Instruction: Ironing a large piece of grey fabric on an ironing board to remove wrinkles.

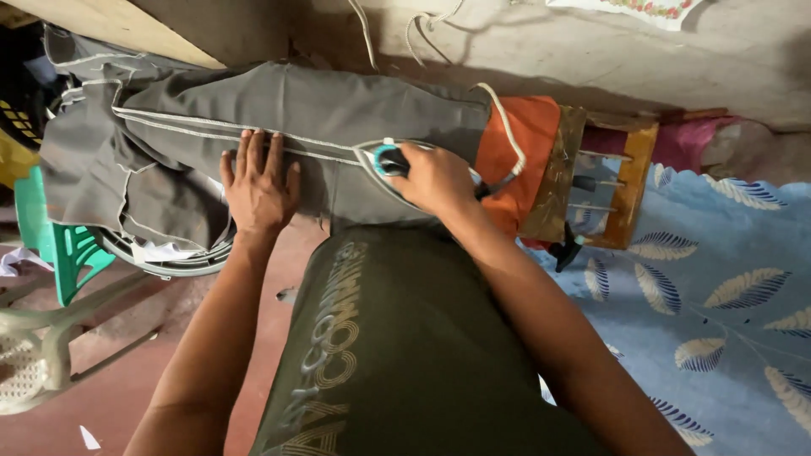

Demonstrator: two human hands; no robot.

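A blue sheet (726, 287) printed with feather shapes covers the surface to your right. Grey trousers (296, 118), smooth cloth with pale stitched seams, lie stretched along an orange-padded board (528, 143) ahead of you. Your left hand (258, 190) presses flat on them, fingers spread. Just beside it, your right hand (435, 177) grips the iron (387, 159), teal at the handle, sitting on the trousers; its white cord (505, 127) loops over the board.

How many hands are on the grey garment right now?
2. The left hand lies flat on the grey garment; the right hand grips the iron resting on it.
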